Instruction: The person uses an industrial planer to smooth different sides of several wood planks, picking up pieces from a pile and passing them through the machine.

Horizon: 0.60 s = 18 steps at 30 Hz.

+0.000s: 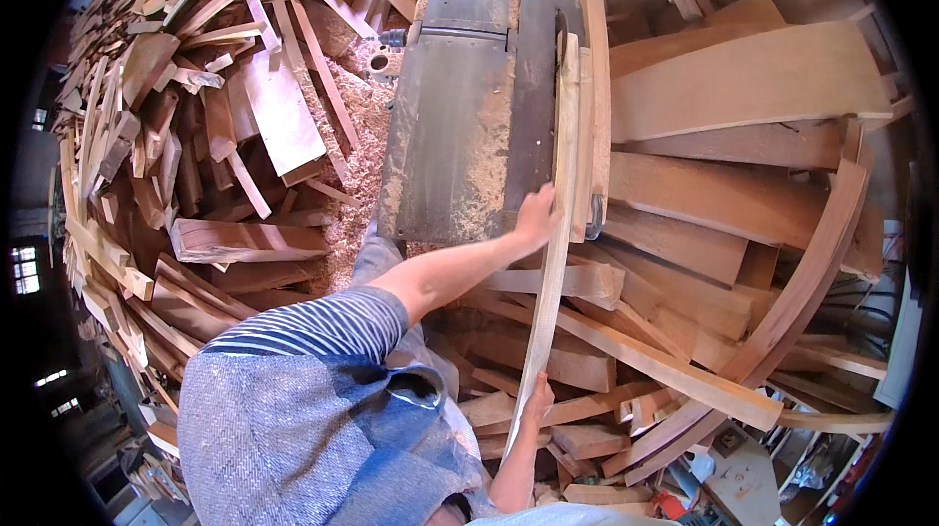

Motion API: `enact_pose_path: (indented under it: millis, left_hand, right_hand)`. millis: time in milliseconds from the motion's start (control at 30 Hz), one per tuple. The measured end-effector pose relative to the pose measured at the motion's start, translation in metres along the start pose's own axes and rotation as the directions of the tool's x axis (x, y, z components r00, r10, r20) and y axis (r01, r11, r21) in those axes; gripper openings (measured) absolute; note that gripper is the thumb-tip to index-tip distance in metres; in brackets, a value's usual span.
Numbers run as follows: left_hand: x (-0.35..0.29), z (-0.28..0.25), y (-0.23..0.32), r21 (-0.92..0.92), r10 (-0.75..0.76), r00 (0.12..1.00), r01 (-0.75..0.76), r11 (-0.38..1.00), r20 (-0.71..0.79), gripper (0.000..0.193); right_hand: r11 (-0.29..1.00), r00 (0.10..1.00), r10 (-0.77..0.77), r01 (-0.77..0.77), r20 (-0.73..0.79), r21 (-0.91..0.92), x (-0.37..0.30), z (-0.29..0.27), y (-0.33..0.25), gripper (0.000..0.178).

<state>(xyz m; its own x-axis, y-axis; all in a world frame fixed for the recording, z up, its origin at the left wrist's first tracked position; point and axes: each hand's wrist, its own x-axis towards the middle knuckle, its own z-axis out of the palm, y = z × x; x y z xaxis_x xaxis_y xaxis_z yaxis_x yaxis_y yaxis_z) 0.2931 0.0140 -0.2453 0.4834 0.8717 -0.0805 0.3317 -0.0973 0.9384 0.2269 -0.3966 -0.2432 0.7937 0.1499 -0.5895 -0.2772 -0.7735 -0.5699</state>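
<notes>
A long, narrow wooden strip (pixel 545 316) runs from beside my lap up onto a metal woodworking machine table (pixel 445 125). My left hand (pixel 536 216) grips the strip from its left side, just past the table's near end. Lower down, close to my body, my right hand (pixel 537 397) is closed around the strip's near part, thumb upward. The strip's far part lies along a pale wooden fence (pixel 594 86) on the table's right side. Near its far end a dark, curved blade edge (pixel 560 25) shows.
Offcuts (pixel 176 125) are heaped along the left, with wood shavings (pixel 357 144) beside the machine. Wide boards (pixel 743 86) are stacked on the right. A loose batten (pixel 665 365) slants across the lower right, and a curved wooden piece (pixel 812 281) stands beyond it.
</notes>
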Motion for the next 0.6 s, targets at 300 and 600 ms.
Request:
enact_pose_path:
  millis: [300, 600]
  left_hand:
    - [-0.006, 0.005, -0.011, 0.07, 0.124, 0.988, -0.118, 0.99, -0.087, 0.024]
    - [0.012, 0.01, -0.028, 0.142, 0.126, 0.985, -0.109, 0.984, -0.118, 0.031]
  right_hand:
    - [0.993, 0.994, -0.11, 0.11, 0.006, 0.044, 0.008, 0.009, -0.026, 0.067]
    - [0.997, 0.996, -0.021, 0.027, 0.09, -0.066, 0.013, 0.005, -0.047, 0.068]
